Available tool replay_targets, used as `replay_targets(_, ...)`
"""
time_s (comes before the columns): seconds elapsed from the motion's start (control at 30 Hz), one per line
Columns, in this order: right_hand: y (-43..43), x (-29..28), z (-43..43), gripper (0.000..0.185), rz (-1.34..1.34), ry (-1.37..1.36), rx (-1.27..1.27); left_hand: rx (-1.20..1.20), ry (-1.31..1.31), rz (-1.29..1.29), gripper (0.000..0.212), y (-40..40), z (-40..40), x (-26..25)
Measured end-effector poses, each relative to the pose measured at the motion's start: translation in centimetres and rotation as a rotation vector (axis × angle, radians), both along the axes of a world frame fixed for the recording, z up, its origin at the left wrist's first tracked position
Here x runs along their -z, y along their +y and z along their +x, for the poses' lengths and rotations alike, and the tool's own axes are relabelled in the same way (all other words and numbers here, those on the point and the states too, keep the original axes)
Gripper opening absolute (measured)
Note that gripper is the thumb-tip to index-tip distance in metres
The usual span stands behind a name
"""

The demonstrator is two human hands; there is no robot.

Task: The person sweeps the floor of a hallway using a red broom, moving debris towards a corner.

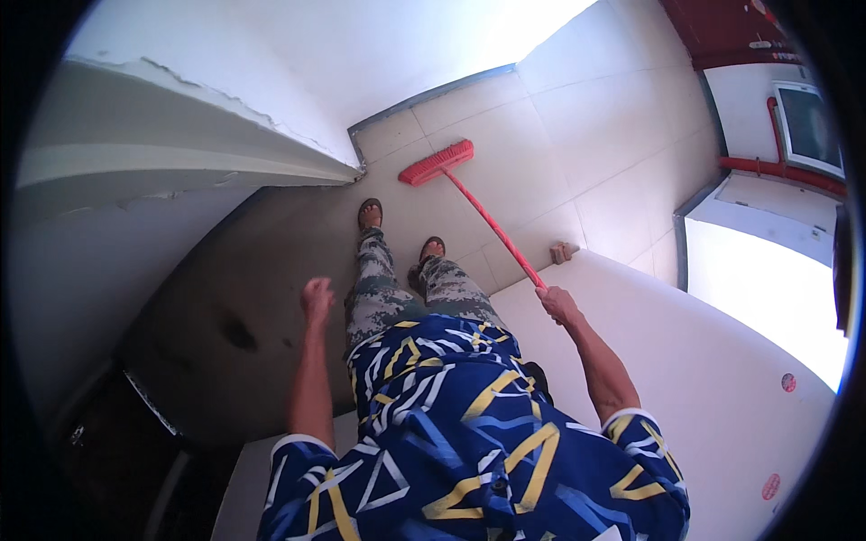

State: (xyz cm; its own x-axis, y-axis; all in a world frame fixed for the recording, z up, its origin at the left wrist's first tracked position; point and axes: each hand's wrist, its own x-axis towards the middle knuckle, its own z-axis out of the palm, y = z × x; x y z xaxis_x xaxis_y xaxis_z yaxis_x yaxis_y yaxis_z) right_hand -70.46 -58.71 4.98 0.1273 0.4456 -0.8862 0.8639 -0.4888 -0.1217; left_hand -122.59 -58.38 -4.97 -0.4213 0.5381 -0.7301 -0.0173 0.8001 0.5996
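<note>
My right hand [559, 306] is closed around the upper end of the red handle of a push broom [437, 163]. The broom's red bristled head rests on the tiled floor [487, 196], beyond my sandalled feet, and its handle runs slantwise back to my hand on the right. My left hand [316, 297] hangs in the air at the left of my legs, away from the broom, with its fingers curled and nothing visible in them.
A white door [649, 324] stands at the right, with a brick piece [561, 253] at its far edge. A wall corner [355, 172] juts in ahead on the left. Red pipes [778, 170] run along the wall at the far right.
</note>
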Motion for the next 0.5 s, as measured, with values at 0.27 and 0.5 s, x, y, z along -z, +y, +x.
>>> replay_targets(0.27, 5.3, -0.7, -9.5, 0.036, 0.286, 0.415, -0.128, 0.309, -0.590, -0.315, 0.022, 11.6, 28.3, -1.0)
replay_targets(0.5, 5.5, -5.9, -6.6, 0.024, -0.053, 0.612, 0.517, -0.134, -0.692, -0.519, 0.019, 12.0, 34.0, 3.3)
